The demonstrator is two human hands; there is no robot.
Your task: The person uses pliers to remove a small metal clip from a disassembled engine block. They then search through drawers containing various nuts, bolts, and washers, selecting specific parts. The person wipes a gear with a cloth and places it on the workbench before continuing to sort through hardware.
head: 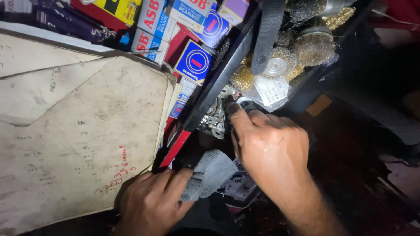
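Note:
My right hand (269,146) reaches into a pile of metal washers (214,120) in a dark tray, its thumb and fingers pinched on a small washer at the pile's right edge. My left hand (151,201) is low in the middle of the view and grips a grey cloth (212,172), which sticks up to the right towards my right wrist. Both hands are close together, the cloth between them.
Worn cardboard sheets (78,131) with scribbles fill the left. Blue, red and white bearing boxes (192,61) are stacked at the top. Brass wire brush wheels (313,48) and a black strap (267,30) lie at the upper right. A black divider (218,78) runs diagonally.

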